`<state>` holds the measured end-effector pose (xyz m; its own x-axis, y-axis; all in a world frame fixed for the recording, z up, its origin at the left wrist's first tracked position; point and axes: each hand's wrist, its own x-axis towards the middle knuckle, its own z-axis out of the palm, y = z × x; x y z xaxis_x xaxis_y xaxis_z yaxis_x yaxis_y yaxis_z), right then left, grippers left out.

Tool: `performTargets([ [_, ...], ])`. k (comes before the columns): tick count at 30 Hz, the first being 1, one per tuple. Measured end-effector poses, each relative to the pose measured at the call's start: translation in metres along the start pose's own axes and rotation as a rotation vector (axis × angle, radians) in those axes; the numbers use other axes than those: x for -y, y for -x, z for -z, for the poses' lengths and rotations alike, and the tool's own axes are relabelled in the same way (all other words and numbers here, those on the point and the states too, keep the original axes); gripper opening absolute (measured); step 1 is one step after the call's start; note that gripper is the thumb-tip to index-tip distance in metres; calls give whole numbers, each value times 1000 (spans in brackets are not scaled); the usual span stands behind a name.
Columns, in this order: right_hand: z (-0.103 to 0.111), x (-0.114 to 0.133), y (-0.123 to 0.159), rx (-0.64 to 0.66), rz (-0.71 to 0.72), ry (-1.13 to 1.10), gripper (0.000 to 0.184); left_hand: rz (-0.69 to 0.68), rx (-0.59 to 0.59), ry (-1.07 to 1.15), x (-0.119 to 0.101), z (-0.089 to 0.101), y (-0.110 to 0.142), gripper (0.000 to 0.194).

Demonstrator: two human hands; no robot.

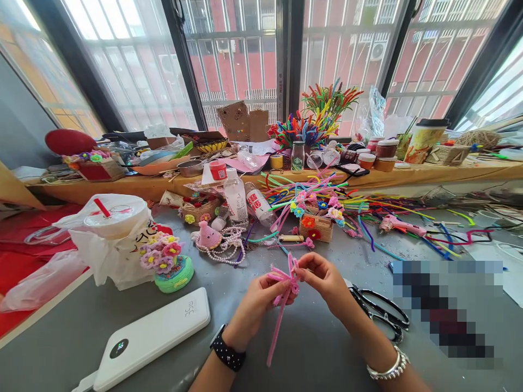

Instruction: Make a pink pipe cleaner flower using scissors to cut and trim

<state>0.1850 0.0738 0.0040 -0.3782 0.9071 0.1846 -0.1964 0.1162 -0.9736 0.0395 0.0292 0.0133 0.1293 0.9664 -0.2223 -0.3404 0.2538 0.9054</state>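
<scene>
Pink pipe cleaners (281, 316), bent into loops with one long straight end hanging down, are held up between both hands over the grey table. My left hand (261, 299) pinches the bunch from the left, with a black polka-dot watch strap on the wrist. From the right, my right hand (322, 275) pinches a loop at the upper side of the bunch; its fingertips are closed. A silver bracelet is on that wrist. Black-handled scissors (382, 310) lie just right of my right forearm, their blades partly hidden by it.
At left lie a white power bank (153, 340), a green-based flower ornament (174, 275) and a bagged drink cup (116, 218). Ahead are pearl strings (229, 247), plastic bottles (258, 204), a flower-trimmed basket (316, 226), loose pipe cleaners (368, 207) and a pink glue gun (402, 225). A blurred patch covers the right.
</scene>
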Motion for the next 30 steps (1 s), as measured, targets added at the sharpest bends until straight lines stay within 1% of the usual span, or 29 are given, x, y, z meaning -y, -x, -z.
performTargets([
  [4, -2, -3, 1, -41, 100, 139, 15, -18, -16, 27, 4, 2, -2, 20],
  [9, -5, -2, 5, -117, 203, 309, 13, 0, -60, 75, 5, 4, -3, 15],
  [12, -5, 1, 7, -93, 285, 416, 11, -5, -66, 102, 5, 5, -4, 12],
  [15, -5, 3, 7, -67, 377, 511, 16, -20, -73, 130, 6, 5, -5, 12],
  [19, -3, 1, 7, -31, 464, 613, 21, -22, -89, 149, 7, 6, -6, 12],
  [24, 0, -3, 7, 41, 524, 700, 24, -25, -90, 162, 7, 4, -6, 12],
  [30, 2, -8, 7, 74, 602, 801, 24, -25, -75, 167, 6, 4, -6, 9],
])
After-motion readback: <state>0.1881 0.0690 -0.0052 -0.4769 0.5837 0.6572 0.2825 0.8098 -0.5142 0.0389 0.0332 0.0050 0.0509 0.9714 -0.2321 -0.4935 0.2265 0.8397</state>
